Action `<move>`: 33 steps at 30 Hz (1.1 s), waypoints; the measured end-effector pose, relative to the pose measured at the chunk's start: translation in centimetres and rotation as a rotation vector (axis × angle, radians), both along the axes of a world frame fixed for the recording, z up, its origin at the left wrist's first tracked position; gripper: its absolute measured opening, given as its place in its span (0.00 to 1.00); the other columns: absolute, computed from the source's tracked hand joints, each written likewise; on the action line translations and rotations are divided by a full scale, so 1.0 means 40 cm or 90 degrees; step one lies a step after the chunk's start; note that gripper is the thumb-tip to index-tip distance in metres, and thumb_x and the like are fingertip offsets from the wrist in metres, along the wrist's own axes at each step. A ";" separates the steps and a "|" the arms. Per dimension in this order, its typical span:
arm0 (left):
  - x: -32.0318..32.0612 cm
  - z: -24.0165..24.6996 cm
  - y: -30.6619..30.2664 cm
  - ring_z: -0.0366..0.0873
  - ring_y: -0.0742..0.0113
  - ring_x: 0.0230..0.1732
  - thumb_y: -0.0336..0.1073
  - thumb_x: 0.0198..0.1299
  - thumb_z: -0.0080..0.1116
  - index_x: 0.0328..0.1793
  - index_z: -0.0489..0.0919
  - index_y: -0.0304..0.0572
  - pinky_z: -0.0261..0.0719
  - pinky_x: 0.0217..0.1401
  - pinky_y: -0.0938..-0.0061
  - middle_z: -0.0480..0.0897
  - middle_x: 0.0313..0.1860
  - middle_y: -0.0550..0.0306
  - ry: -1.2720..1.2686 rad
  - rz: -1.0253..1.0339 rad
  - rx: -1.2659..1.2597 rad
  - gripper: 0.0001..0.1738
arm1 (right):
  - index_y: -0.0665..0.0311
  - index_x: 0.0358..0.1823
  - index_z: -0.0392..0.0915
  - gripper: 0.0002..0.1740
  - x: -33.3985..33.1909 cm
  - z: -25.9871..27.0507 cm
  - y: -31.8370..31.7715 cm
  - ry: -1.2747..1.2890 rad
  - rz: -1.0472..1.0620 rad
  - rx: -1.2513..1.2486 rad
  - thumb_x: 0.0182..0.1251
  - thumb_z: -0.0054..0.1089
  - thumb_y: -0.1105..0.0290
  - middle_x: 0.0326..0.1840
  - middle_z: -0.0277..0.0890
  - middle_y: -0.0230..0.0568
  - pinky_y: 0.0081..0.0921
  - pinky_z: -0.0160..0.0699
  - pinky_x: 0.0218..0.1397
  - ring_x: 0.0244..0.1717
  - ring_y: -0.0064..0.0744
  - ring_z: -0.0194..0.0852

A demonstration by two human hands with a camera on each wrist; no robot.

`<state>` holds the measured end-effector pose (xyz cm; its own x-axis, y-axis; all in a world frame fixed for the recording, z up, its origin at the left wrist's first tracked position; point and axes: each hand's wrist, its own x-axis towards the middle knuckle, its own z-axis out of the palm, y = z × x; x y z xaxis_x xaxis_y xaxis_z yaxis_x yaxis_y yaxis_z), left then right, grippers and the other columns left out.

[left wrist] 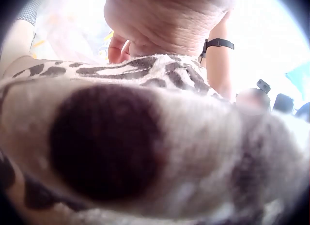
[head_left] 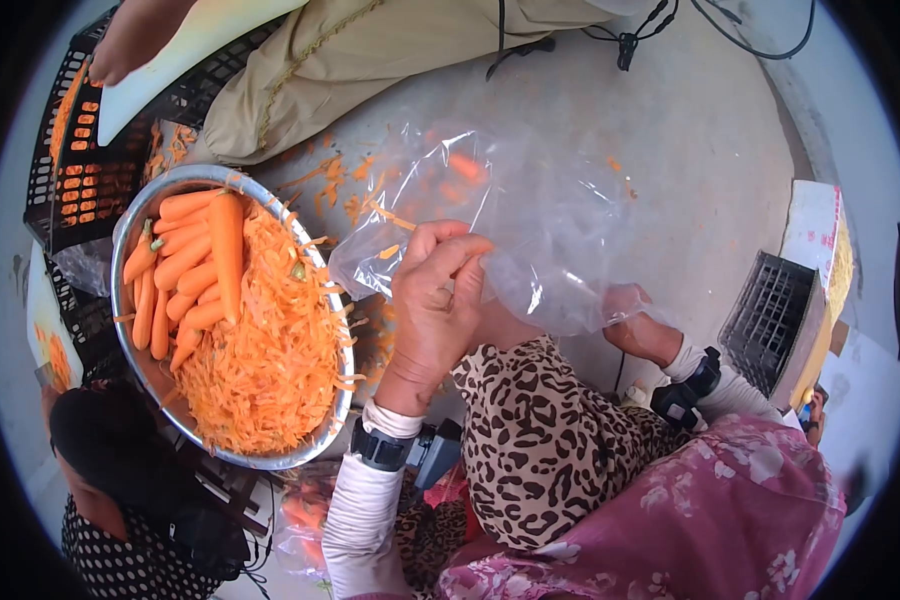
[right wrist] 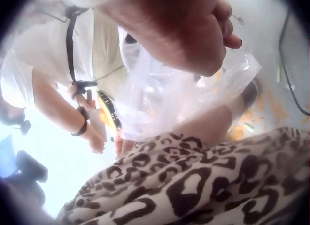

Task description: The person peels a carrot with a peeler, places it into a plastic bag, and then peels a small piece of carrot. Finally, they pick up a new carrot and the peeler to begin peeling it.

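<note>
A large clear plastic bag (head_left: 570,230) stretches between my two hands above the floor, with a few orange pieces (head_left: 460,170) showing through its far part. My left hand (head_left: 435,295) pinches the bag's film between thumb and fingers. At the bag's near right end, my right hand (head_left: 638,325) holds its edge, partly covered by the film; curled fingers show in the right wrist view. Left of the bag stands a metal basin (head_left: 345,350) with whole peeled carrots (head_left: 228,255) and a heap of orange shreds (head_left: 260,370).
Orange scraps (head_left: 335,180) litter the floor (head_left: 710,140) beyond the basin. Black crates (head_left: 80,190) stand at the far left, and another dark crate (head_left: 767,320) at the right. People sit opposite and at the lower left. My patterned lap (head_left: 540,450) lies below the hands.
</note>
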<state>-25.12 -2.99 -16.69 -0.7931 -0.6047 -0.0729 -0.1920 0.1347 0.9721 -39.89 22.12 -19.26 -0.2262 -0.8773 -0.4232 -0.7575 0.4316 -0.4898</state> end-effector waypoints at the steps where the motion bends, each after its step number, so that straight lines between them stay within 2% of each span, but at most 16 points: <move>1: -0.001 0.004 -0.002 0.76 0.70 0.39 0.22 0.57 0.58 0.41 0.81 0.37 0.75 0.41 0.79 0.76 0.45 0.54 0.002 -0.001 0.000 0.07 | 0.65 0.44 0.74 0.13 -0.010 0.024 0.000 0.002 -0.034 -0.057 0.57 0.47 0.75 0.38 0.77 0.51 0.39 0.76 0.37 0.35 0.54 0.75; 2: -0.003 0.010 -0.006 0.75 0.71 0.40 0.22 0.58 0.57 0.41 0.80 0.37 0.74 0.43 0.80 0.76 0.45 0.54 -0.006 0.023 0.026 0.06 | 0.65 0.44 0.74 0.13 -0.015 0.051 -0.006 0.004 -0.034 -0.058 0.57 0.47 0.75 0.38 0.77 0.51 0.39 0.76 0.37 0.35 0.54 0.75; 4: -0.006 0.013 -0.011 0.75 0.71 0.41 0.22 0.59 0.57 0.42 0.80 0.36 0.74 0.44 0.80 0.76 0.46 0.55 -0.010 0.047 0.050 0.06 | 0.66 0.55 0.70 0.18 -0.023 0.098 -0.023 -0.020 -0.131 -0.075 0.64 0.51 0.73 0.38 0.77 0.52 0.37 0.74 0.41 0.39 0.52 0.75; 7: -0.007 0.013 -0.026 0.76 0.74 0.37 0.21 0.57 0.56 0.42 0.80 0.36 0.75 0.38 0.81 0.77 0.46 0.54 0.047 0.089 0.021 0.08 | 0.68 0.47 0.71 0.16 -0.026 0.107 -0.063 -0.063 -0.200 -0.156 0.55 0.48 0.76 0.37 0.74 0.55 0.36 0.76 0.40 0.36 0.56 0.75; 11: 0.000 0.061 -0.047 0.75 0.73 0.37 0.21 0.58 0.56 0.42 0.79 0.34 0.76 0.37 0.81 0.76 0.46 0.54 0.070 0.099 -0.031 0.07 | 0.68 0.48 0.72 0.17 -0.015 0.098 -0.077 0.023 -0.184 -0.269 0.55 0.49 0.75 0.36 0.74 0.56 0.35 0.76 0.40 0.36 0.56 0.75; 14: -0.002 0.081 -0.055 0.75 0.73 0.38 0.21 0.59 0.55 0.42 0.79 0.34 0.76 0.38 0.81 0.76 0.46 0.54 0.098 0.108 -0.022 0.06 | 0.67 0.44 0.74 0.15 -0.024 0.094 -0.078 -0.002 -0.154 -0.239 0.53 0.52 0.74 0.36 0.75 0.54 0.35 0.77 0.40 0.36 0.56 0.75; 16: -0.006 0.079 -0.062 0.75 0.73 0.38 0.21 0.60 0.55 0.43 0.79 0.34 0.76 0.38 0.81 0.75 0.46 0.54 0.108 0.107 -0.015 0.06 | 0.68 0.39 0.74 0.11 -0.038 0.094 -0.088 -0.178 -0.083 -0.100 0.53 0.55 0.74 0.35 0.76 0.52 0.37 0.77 0.38 0.36 0.56 0.76; 17: -0.006 0.069 -0.065 0.75 0.74 0.38 0.21 0.60 0.55 0.43 0.79 0.33 0.77 0.38 0.81 0.75 0.47 0.54 0.113 0.123 0.028 0.06 | 0.68 0.39 0.74 0.11 -0.047 0.080 -0.081 -0.177 -0.085 -0.101 0.53 0.55 0.74 0.35 0.76 0.52 0.37 0.77 0.38 0.36 0.56 0.76; 19: -0.011 0.063 -0.069 0.74 0.76 0.36 0.23 0.61 0.54 0.43 0.78 0.33 0.77 0.37 0.82 0.76 0.43 0.57 0.111 0.167 0.121 0.06 | 0.68 0.34 0.73 0.09 -0.057 0.048 -0.063 -0.117 0.084 0.059 0.50 0.57 0.75 0.34 0.76 0.52 0.41 0.75 0.36 0.35 0.58 0.74; 20: -0.015 0.069 -0.076 0.74 0.76 0.36 0.23 0.61 0.54 0.43 0.78 0.33 0.77 0.37 0.82 0.76 0.43 0.57 0.109 0.168 0.118 0.06 | 0.68 0.34 0.73 0.09 -0.053 0.048 -0.067 -0.119 0.085 0.057 0.50 0.57 0.75 0.34 0.76 0.52 0.41 0.75 0.36 0.35 0.58 0.74; 22: -0.029 0.089 -0.093 0.73 0.79 0.32 0.25 0.63 0.54 0.43 0.77 0.33 0.76 0.34 0.83 0.77 0.37 0.61 0.052 0.210 0.145 0.05 | 0.67 0.41 0.76 0.08 -0.042 0.067 -0.091 -0.155 -0.080 -0.045 0.62 0.54 0.76 0.29 0.74 0.45 0.24 0.71 0.35 0.28 0.35 0.71; 23: -0.041 0.094 -0.102 0.73 0.81 0.29 0.28 0.64 0.54 0.42 0.78 0.34 0.75 0.31 0.84 0.77 0.32 0.64 0.073 0.217 0.134 0.05 | 0.67 0.41 0.76 0.08 -0.041 0.082 -0.105 -0.158 -0.077 -0.046 0.62 0.54 0.76 0.29 0.74 0.45 0.24 0.71 0.35 0.28 0.35 0.71; 25: -0.056 0.098 -0.123 0.73 0.82 0.29 0.28 0.64 0.54 0.42 0.78 0.34 0.75 0.31 0.85 0.77 0.32 0.64 0.075 0.220 0.151 0.05 | 0.68 0.43 0.76 0.08 -0.052 0.114 -0.136 -0.232 -0.265 -0.072 0.64 0.52 0.76 0.28 0.73 0.36 0.21 0.70 0.35 0.30 0.22 0.69; 26: -0.062 0.098 -0.133 0.73 0.82 0.29 0.28 0.64 0.53 0.42 0.78 0.35 0.74 0.30 0.85 0.78 0.31 0.63 0.077 0.221 0.171 0.05 | 0.68 0.43 0.76 0.08 -0.059 0.125 -0.150 -0.230 -0.263 -0.073 0.64 0.52 0.76 0.28 0.73 0.36 0.21 0.70 0.35 0.30 0.22 0.69; 29: -0.066 0.093 -0.150 0.75 0.79 0.30 0.29 0.64 0.53 0.43 0.78 0.35 0.74 0.29 0.85 0.79 0.33 0.62 0.072 0.247 0.211 0.05 | 0.70 0.44 0.75 0.08 -0.078 0.134 -0.180 -0.340 -0.423 -0.141 0.65 0.51 0.77 0.30 0.73 0.25 0.17 0.66 0.34 0.31 0.16 0.63; 33: -0.040 0.069 -0.173 0.77 0.78 0.32 0.30 0.65 0.53 0.45 0.77 0.36 0.75 0.30 0.84 0.80 0.33 0.62 0.049 0.297 0.277 0.07 | 0.70 0.43 0.75 0.08 -0.087 0.149 -0.195 -0.340 -0.349 -0.115 0.65 0.51 0.76 0.29 0.74 0.30 0.18 0.66 0.33 0.30 0.19 0.66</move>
